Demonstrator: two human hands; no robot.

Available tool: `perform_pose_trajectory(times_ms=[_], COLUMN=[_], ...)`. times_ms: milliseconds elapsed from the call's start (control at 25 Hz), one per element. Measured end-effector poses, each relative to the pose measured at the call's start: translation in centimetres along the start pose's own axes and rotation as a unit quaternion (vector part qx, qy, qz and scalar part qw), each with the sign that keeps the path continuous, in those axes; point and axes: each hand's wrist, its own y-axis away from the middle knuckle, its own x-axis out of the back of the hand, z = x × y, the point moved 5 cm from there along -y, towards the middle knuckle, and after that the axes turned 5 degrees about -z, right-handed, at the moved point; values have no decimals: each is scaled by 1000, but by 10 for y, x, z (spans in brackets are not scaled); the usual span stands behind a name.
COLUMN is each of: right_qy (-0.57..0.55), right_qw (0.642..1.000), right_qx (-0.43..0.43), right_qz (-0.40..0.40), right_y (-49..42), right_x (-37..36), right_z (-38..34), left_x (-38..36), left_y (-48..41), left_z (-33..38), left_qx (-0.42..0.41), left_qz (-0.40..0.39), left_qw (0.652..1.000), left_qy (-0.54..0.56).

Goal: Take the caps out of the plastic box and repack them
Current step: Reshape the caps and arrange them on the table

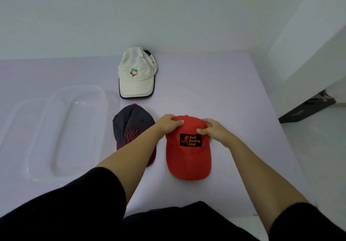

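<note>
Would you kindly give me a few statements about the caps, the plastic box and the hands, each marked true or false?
1. Both hands, left hand and right hand, grip the crown of the red fabric cap with the black patch. True.
2. The white cap with the multicoloured logo lies inside the clear plastic box. False: it lies on the table, beyond the box.
3. The dark grey cap with red stitching lies between the box and the red cap. True.
4. The clear plastic box holds two caps. False: no cap is in it.
5. The red cap's brim points away from the person. False: it points towards them.
</note>
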Motion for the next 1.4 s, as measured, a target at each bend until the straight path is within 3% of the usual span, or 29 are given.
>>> perform_pose_trajectory(times_ms=[160,280,400,520,600,680,800,880,1040,1200,1320,1400], right_qy=[2,68,111,122,115,49,-94,-97,-7,106,229,315], right_qw=[998,991,990,991,992,996,994,993,990,962,925,906], right_qx=[45,36,26,23,28,29,37,42,47,136,235,245], right_qz=[43,106,81,45,52,63,48,61,132,213,193,143], right_y=[-1,2,5,2,-4,-8,-11,-12,-13,-6,-7,-17], right_x=[4,25,31,18,10,7,9,11,20,19,-10,-35], right_z=[-3,6,14,16,13,14,12,7,-6,-45,-84,-95], left_x=[11,21,33,25,13,14,24,27,34,77,111,124], left_y=[-1,10,20,15,16,16,18,19,24,29,19,-3], left_z=[14,30,29,4,-10,-12,-2,4,14,45,61,59], left_qx=[-28,-70,-51,17,42,34,3,-9,-28,-114,-111,-80], left_qz=[73,123,175,82,44,80,140,152,145,252,284,247], left_qw=[990,954,929,965,994,996,989,987,985,952,943,944], left_qy=[-120,-264,-322,-248,-92,-29,-43,-58,-84,-130,-134,-205])
